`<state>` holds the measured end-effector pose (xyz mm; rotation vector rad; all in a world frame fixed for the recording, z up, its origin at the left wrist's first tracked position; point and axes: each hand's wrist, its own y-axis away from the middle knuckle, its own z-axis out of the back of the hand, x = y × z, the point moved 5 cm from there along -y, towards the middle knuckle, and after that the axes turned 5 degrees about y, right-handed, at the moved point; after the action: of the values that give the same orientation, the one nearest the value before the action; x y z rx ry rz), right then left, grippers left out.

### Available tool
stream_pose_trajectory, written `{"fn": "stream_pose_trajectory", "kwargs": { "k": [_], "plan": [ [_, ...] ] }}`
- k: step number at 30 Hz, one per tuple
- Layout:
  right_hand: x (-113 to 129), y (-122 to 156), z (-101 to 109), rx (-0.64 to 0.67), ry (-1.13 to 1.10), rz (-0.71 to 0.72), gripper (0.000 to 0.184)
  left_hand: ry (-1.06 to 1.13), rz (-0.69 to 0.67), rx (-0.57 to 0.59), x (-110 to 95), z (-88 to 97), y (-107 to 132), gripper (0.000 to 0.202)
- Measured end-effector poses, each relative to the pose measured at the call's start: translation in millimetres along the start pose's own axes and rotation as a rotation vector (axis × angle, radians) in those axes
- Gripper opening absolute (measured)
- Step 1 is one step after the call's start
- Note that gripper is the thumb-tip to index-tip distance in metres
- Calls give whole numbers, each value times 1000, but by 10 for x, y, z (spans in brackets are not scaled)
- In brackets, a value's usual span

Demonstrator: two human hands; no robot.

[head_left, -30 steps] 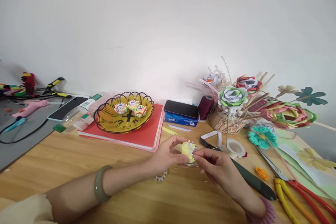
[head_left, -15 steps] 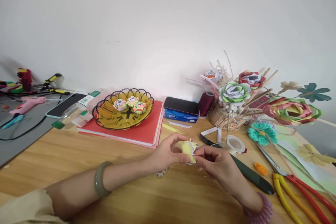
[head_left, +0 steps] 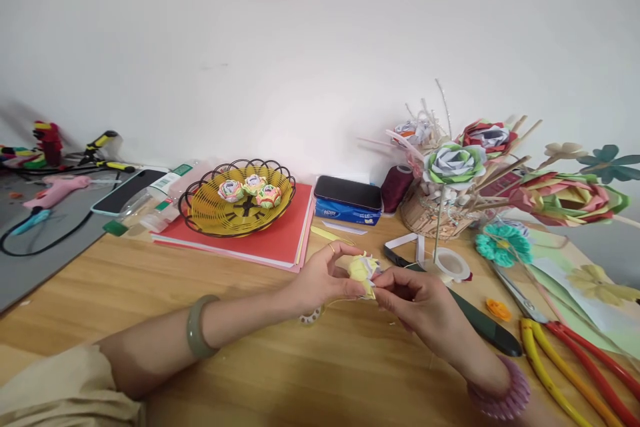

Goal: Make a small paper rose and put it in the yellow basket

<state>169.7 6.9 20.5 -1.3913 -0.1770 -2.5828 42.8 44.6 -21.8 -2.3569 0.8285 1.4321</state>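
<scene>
- Paper flower: lower part covered by the pinching fingertips of left hand and right hand. Fold pattern too small to resolve.
- White ring: partly hidden under the left wrist, so its kind is unclear.
- Dark green tool: middle stretch passes behind the right hand, type not determinable.
- Yellow and red handles: run off the bottom-right corner.
- Teal flower: cut by the right edge.
- Sleeve: cut by the bottom edge.
- Pink bracelet: near side out of sight.
- Tissue pack: print unreadable.
- Red and yellow objects, far left: blurred, unidentified.
</scene>
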Motion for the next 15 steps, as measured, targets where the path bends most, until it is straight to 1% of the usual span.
{"fn": "stream_pose_trajectory", "kwargs": {
  "k": [4,9,13,15],
  "plan": [
    [8,-6,5,-42,32,33,19,1,-6,2,-5,-1,1,53],
    [13,-14,22,-43,60,68,19,-4,-8,0,1,10,2,54],
    [60,-3,20,-8,111,157,23,-12,-25,-35,-24,28,-3,53],
    [73,10,26,-26,176,192,23,-8,-31,-41,-38,23,-3,53]
  ]
}}
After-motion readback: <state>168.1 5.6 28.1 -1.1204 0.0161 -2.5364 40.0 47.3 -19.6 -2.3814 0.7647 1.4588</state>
